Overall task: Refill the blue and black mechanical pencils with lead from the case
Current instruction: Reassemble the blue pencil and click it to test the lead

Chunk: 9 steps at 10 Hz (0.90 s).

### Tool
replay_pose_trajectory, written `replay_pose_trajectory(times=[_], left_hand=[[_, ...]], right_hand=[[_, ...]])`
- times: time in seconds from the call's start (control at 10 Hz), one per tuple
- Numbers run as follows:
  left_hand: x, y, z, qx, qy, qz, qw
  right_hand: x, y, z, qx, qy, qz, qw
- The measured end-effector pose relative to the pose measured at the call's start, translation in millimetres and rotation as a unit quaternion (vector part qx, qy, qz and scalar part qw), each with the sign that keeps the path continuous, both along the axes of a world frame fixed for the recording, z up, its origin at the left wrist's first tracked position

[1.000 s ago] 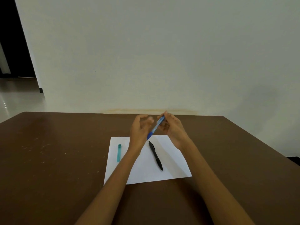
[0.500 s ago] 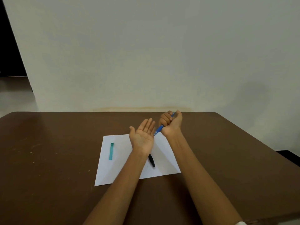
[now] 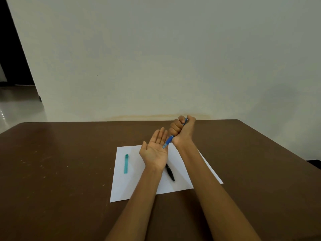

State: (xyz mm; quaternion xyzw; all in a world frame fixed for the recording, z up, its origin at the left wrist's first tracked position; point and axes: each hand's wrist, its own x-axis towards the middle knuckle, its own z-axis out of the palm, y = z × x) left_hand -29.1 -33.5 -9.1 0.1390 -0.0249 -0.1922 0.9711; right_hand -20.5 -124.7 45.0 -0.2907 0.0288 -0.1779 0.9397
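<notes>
Both hands are hovering over the white paper sheet (image 3: 125, 185): the right hand (image 3: 182, 131) is fisting the blue mechanical pencil (image 3: 169, 140) tip-down into the flat, empty left hand (image 3: 154, 150), likely testing lead; the black mechanical pencil (image 3: 170, 173) and teal lead case (image 3: 126, 163) are lying on it.

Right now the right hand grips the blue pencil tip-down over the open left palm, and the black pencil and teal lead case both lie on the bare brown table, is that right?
Not quite. The head view shows the black pencil and teal lead case lying on a white sheet of paper, not on the bare brown table. The rest holds: the right hand grips the blue pencil tip-down over the open left hand.
</notes>
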Motion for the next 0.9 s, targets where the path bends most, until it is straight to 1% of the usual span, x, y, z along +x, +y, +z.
replay_pose_trajectory(times=[0.3,0.4,0.6,0.9], left_hand=[[4,4,0,-0.014,0.011,0.012,1.000],[6,8,-1,-0.026,0.016,0.016,0.999],[8,8,-2,-0.023,0.021,0.021,0.999],[8,8,-3,-0.019,0.017,0.027,0.999]], right_hand=[[1,-9,-3,-0.004,0.001,-0.034,0.999],[1,-24,-5,-0.001,0.015,-0.047,0.999],[0,-45,-17,0.048,0.038,-0.049,0.997],[0,-53,-36,0.056,0.083,-0.066,0.993]])
